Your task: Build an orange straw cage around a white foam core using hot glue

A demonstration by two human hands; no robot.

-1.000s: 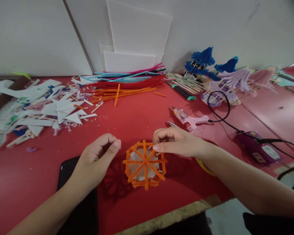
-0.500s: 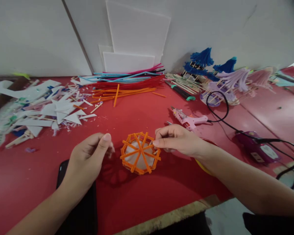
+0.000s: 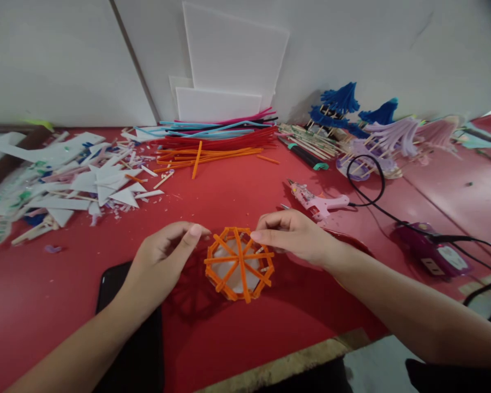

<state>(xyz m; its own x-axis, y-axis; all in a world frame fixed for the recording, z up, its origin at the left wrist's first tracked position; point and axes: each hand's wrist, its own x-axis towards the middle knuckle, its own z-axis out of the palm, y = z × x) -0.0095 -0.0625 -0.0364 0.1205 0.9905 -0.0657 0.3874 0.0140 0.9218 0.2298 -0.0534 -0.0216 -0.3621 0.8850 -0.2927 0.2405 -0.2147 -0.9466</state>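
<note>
An orange wheel-like frame (image 3: 240,262) of fuzzy sticks, with crossing spokes over a pale round base, is in the middle near the table's front edge. My right hand (image 3: 292,237) pinches its upper right rim between thumb and fingers. At the frame's upper left is my left hand (image 3: 167,259), its thumb and index finger slightly apart, with nothing visible between them. A black phone (image 3: 135,349) lies partly under my left forearm.
White scraps (image 3: 102,185) are heaped at the left. Coloured fuzzy sticks (image 3: 216,155) lie at the back. A pink glue gun (image 3: 321,204), a green-black cutter (image 3: 305,157), blue and purple small roofs (image 3: 339,101) and a purple device (image 3: 433,251) with a black cable are on the right.
The orange frame has turned in place and sits slightly lower in view. My left hand has moved right, nearer its upper left rim. My right hand is still at its upper right.
</note>
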